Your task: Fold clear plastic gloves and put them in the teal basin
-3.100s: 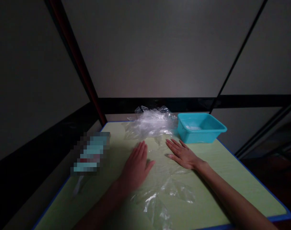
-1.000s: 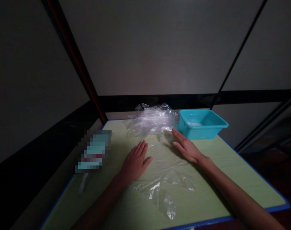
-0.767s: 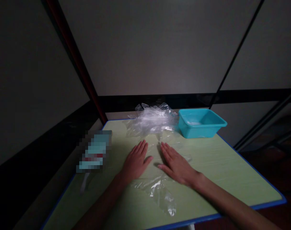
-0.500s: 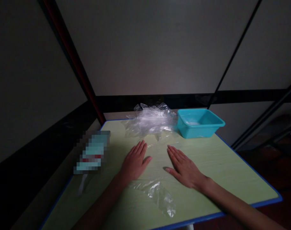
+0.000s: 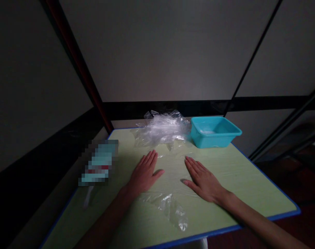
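Note:
A thin clear plastic bag (image 5: 170, 207) lies spread on the pale green table, its crinkled end toward the front edge. My left hand (image 5: 144, 173) rests palm down on the left of it, thumb held out from the fingers. On the right, my right hand (image 5: 204, 180) lies flat in the same way, thumb apart and pointing left. Neither hand holds anything. Beyond the fingertips sits a crumpled heap of clear plastic bags (image 5: 162, 129) at the back of the table.
A turquoise plastic basin (image 5: 214, 138) stands at the back right, beside the heap. At the left edge lies a blurred, pixelated light-green item (image 5: 100, 162). The table (image 5: 261, 197) has a blue rim and stands against a wall of pale panels.
My right hand has slid a little to the right, widening the gap between my hands. My left hand has barely moved. The whole view has shifted slightly.

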Action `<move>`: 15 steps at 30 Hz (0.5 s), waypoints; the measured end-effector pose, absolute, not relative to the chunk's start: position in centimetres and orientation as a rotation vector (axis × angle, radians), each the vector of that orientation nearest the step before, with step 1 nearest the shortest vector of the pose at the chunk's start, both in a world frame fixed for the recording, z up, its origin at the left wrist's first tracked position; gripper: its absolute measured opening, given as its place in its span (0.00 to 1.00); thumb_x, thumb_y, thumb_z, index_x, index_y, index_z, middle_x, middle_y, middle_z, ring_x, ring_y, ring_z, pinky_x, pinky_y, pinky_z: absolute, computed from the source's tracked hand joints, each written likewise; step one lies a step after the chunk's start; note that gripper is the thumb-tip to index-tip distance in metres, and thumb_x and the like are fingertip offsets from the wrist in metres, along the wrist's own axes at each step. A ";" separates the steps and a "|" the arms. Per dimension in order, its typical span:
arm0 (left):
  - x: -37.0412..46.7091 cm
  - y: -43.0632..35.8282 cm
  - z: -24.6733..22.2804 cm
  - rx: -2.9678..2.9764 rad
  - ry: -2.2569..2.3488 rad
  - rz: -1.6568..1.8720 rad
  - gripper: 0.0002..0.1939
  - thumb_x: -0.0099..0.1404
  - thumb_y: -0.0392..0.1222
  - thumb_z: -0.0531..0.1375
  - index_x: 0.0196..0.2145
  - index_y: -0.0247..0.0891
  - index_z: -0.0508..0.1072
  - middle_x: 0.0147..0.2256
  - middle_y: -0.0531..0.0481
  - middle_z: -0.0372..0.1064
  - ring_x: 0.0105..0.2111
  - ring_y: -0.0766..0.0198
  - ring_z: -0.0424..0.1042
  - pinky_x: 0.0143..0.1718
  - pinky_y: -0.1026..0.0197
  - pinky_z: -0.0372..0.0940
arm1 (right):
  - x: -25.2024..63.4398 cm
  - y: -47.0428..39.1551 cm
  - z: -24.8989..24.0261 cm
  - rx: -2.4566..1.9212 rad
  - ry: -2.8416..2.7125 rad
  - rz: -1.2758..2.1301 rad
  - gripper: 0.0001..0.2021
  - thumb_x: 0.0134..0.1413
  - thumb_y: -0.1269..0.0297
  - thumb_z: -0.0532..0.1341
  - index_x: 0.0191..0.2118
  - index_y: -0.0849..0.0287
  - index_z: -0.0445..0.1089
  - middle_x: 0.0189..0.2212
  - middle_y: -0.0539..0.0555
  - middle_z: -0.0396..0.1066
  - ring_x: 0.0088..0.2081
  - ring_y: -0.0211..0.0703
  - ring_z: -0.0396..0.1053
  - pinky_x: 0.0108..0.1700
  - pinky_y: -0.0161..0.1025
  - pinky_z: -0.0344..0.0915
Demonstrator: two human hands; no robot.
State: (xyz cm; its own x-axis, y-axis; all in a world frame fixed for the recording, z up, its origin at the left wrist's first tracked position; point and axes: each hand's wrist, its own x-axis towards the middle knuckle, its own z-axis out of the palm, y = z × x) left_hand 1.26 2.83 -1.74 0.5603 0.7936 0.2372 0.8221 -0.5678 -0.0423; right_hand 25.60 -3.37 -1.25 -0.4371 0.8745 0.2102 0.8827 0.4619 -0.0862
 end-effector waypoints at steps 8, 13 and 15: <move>-1.7 3.6 -1.4 -2.541 -1.489 -0.198 0.31 0.61 0.53 0.47 0.54 0.25 0.53 0.57 0.34 0.47 0.57 0.53 0.46 0.54 0.50 0.48 | 25.5 -3.3 -1.2 -1.520 -2.496 -0.082 0.34 0.56 0.47 0.42 0.59 0.72 0.45 0.58 0.64 0.42 0.59 0.49 0.40 0.57 0.47 0.47; -0.1 2.7 0.3 -2.493 -1.481 -0.335 0.27 0.64 0.47 0.45 0.54 0.23 0.52 0.57 0.33 0.47 0.57 0.54 0.45 0.55 0.51 0.47 | 25.6 -3.3 -1.5 -1.509 -2.493 -0.097 0.34 0.56 0.47 0.42 0.59 0.71 0.44 0.59 0.63 0.42 0.59 0.48 0.40 0.57 0.47 0.47; 2.8 1.7 1.0 -2.581 -1.392 -0.354 0.26 0.64 0.45 0.44 0.55 0.24 0.51 0.58 0.35 0.45 0.58 0.56 0.44 0.56 0.54 0.46 | 25.6 -3.2 -1.7 -1.512 -2.489 -0.102 0.34 0.56 0.47 0.43 0.59 0.71 0.44 0.59 0.63 0.42 0.59 0.48 0.41 0.57 0.47 0.47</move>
